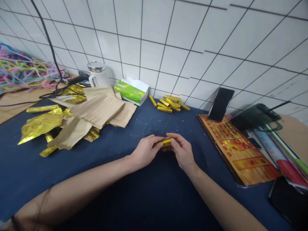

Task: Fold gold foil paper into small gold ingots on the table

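Note:
Between my two hands is a small gold foil roll [166,142], held just above the dark blue table [108,179]. My left hand [146,150] pinches its left end with thumb and fingers. On the other end, my right hand [182,150] closes its thumb and fingertips over the foil. Several finished-looking gold foil rolls [172,103] lie in a loose pile near the wall, beyond my hands. To the left, brown paper sheets [98,107] overlap crumpled gold foil pieces [42,123].
A green tissue pack [132,91] and a white lidded mug [98,75] stand by the tiled wall. Colourful pipe cleaners [26,69] heap at far left. At right, a phone [220,104] leans upright on a red-gold packet [240,150], beside a dark green cup [255,117].

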`<state>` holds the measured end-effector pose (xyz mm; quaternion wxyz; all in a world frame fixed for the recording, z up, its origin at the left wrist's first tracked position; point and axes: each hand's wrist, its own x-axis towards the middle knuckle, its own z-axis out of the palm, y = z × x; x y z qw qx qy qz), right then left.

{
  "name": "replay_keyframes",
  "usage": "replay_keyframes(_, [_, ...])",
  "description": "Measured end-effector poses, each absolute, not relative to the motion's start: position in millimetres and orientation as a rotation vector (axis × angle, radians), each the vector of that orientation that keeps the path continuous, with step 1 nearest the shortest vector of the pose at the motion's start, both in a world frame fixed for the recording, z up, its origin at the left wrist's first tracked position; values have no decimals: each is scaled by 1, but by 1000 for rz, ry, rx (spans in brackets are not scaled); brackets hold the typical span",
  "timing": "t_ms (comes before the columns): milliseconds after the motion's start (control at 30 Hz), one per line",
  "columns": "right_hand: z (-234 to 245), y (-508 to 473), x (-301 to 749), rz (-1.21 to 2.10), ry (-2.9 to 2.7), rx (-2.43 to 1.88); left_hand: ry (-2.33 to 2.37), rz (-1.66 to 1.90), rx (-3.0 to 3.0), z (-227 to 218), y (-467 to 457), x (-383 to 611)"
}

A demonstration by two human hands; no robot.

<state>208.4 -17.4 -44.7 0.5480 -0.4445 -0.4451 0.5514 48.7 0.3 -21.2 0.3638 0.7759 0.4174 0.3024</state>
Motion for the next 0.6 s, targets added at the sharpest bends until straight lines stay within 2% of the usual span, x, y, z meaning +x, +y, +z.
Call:
replay_keyframes(300, [-47,-19,210,1189,-1098,-1100,1054,810,1849,-26,-2,50])
replay_keyframes(600, [-40,-23,205,1039,-1180,-1243,987,824,1429,-28,-2,55])
